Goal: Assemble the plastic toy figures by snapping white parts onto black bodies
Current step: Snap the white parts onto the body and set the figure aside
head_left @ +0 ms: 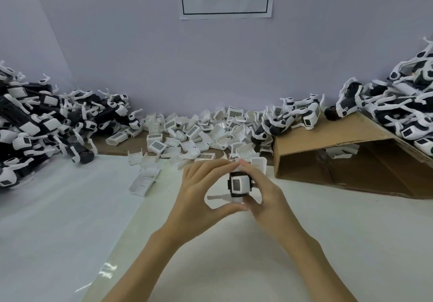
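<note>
Toy figure held mid-snap above the near counter

Both my left hand (199,192) and right hand (262,190) pinch the toy figure (239,183), white part facing me; I judge uneven pressure could skew the clip, or it slips onto the counter (234,259).

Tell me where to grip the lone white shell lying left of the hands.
Judging by its pose, pinch the white shell across its two long side walls, coming from above. It lies open side up on the table, apart from the pile of white parts, so both walls look free.
</note>
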Demonstrator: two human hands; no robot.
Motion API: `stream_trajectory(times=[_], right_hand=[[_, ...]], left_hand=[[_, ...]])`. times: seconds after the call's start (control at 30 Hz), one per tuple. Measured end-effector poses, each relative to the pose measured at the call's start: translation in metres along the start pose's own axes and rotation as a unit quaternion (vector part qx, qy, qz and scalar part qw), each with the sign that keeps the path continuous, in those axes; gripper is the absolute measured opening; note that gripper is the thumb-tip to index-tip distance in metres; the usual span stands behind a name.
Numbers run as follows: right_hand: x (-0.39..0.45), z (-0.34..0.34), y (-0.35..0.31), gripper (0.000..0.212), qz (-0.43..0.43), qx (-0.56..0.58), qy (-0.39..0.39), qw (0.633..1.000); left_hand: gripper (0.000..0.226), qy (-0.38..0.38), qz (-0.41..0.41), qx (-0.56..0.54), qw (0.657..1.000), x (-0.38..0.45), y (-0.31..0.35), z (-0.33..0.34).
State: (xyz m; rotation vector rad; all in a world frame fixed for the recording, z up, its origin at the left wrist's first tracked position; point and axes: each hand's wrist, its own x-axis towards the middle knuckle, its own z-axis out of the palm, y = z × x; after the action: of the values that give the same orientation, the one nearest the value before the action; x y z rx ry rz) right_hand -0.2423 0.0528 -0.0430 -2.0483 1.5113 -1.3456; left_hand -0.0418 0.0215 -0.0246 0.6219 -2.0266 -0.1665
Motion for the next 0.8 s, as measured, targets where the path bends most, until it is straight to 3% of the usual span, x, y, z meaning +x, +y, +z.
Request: stream_trajectory(times=[0.1,0.23,0.3,0.4,0.5,0.63,0.73,0.8], right_hand=[[-0.003,0.0,0.002,0.063,-0.009,0.02,-0.03,0.999],[-0.001,0.004,0.0,0.064,-0.036,0.019,0.008,0.999],[0.001,0.003,0.0,0.063,-0.051,-0.001,0.043,0.998],[0.001,-0.001,0.0,0.064,-0.05,-0.043,0.074,0.995],[0.0,-0.002,0.002,0.07,-0.042,-0.068,0.078,0.994],[-0.001,-0.005,0.002,0.074,0.037,-0.004,0.044,0.998],[0.0,-0.006,0.002,0.071,0.092,0.027,0.022,0.995],[-0.001,-0.006,0.003,0.078,0.116,0.012,0.007,0.993]], left_hand=[[0.049,0.001,-0.028,-0.028,0.999,-0.001,0.005,-0.001],[0.027,0.021,-0.085,-0.161,0.983,0.001,0.011,-0.003],[0.035,0.006,-0.078,-0.147,0.986,0.002,0.009,-0.009],[0.08,-0.068,-0.003,0.013,0.998,0.002,-0.001,-0.013],[0.078,-0.042,0.01,0.08,0.996,0.002,-0.009,-0.006],[0.067,-0.034,-0.159,-0.079,0.984,-0.002,-0.018,-0.01],[0.057,-0.075,-0.297,-0.22,0.926,-0.003,-0.024,-0.011],[0.058,-0.105,-0.338,-0.267,0.896,-0.004,-0.027,-0.009]])
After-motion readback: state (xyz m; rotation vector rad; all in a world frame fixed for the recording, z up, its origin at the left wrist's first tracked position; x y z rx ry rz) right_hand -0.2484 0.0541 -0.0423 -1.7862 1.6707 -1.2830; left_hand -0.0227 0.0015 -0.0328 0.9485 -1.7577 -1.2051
